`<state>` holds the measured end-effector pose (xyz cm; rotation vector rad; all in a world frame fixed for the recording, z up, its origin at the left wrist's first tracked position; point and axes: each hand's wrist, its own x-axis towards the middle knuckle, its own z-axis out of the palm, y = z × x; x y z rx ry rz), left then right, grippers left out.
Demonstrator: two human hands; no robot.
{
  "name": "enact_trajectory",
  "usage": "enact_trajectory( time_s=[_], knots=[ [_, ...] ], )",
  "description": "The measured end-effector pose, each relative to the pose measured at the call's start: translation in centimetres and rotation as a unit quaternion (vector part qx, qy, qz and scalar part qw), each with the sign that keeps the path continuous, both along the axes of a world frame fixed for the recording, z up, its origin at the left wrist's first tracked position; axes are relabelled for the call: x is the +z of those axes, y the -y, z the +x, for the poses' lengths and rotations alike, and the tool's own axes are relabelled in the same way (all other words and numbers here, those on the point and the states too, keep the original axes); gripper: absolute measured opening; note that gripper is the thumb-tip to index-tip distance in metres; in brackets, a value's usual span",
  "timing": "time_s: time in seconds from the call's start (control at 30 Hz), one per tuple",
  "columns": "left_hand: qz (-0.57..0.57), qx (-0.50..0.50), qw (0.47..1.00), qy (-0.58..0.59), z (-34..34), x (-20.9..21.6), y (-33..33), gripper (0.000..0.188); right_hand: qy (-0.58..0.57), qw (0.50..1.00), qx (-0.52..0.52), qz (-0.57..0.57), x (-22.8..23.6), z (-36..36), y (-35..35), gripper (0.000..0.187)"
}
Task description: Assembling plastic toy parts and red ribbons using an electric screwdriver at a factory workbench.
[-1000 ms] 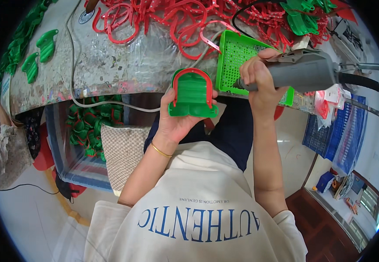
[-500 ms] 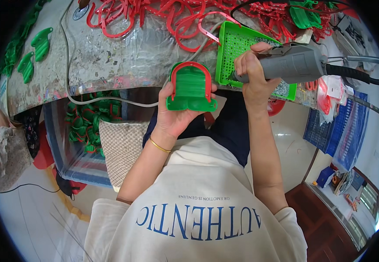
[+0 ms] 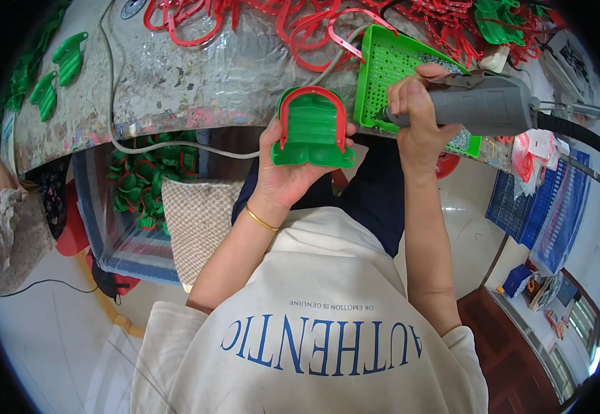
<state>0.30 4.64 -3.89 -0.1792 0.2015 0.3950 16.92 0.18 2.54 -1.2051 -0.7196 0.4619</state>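
Observation:
My left hand (image 3: 281,178) is closed around a green ribbed plastic piece (image 3: 312,124), holding it up just off the table's near edge. A red U-shaped strap (image 3: 314,91) arches over the piece, its two ends down at the piece's sides. In my right hand (image 3: 421,117) is a grey power screwdriver (image 3: 490,103), lying level with its tip pointing left. That tip hovers over the near part of a green perforated tray (image 3: 376,79), where small metal screws (image 3: 460,140) lie in a heap. The screwdriver and hand hide part of the tray.
Red straps (image 3: 307,34) are piled along the table's far side. Loose green pieces (image 3: 70,58) lie at the left. A grey cable (image 3: 110,90) crosses the table and hangs past its edge. Below, a crate (image 3: 134,265) holds green-and-red pieces. Another person's arm (image 3: 0,172) shows far left.
The whole view has shifted slightly, so the table and both hands appear a little further right and higher. My holds on the green piece and the screwdriver are the same.

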Motion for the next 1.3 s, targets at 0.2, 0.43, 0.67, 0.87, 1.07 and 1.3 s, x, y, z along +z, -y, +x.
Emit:
enact_trajectory(
  time_s=[0.2, 0.43, 0.67, 0.87, 1.07, 1.3],
  knots=[
    [-0.002, -0.008, 1.000, -0.002, 0.0, 0.3, 0.2, 0.076, 0.018, 0.999, 0.009, 0.029, 3.7, -0.6, -0.1, 0.023],
    [0.015, -0.022, 1.000, -0.015, 0.1, 1.6, 1.1, 0.068, -0.021, 0.992, 0.109, 0.060, 7.2, -4.7, -1.1, 0.028],
    [0.026, -0.026, 0.998, -0.043, -0.2, 2.0, 1.7, 0.059, -0.021, 0.990, 0.132, 0.041, 5.9, -7.0, -1.7, 0.026],
    [0.025, -0.030, 0.998, -0.040, -0.4, 2.5, 1.8, 0.059, -0.026, 0.990, 0.130, 0.038, 5.8, -7.3, -1.7, 0.025],
    [0.027, -0.030, 0.998, -0.040, -0.4, 2.4, 1.8, 0.059, -0.027, 0.990, 0.133, 0.037, 5.5, -7.4, -1.7, 0.025],
    [0.040, -0.040, 0.997, -0.049, -0.6, 2.1, 1.8, 0.059, -0.035, 0.990, 0.132, 0.031, 5.4, -7.8, -1.7, 0.021]
  ],
)
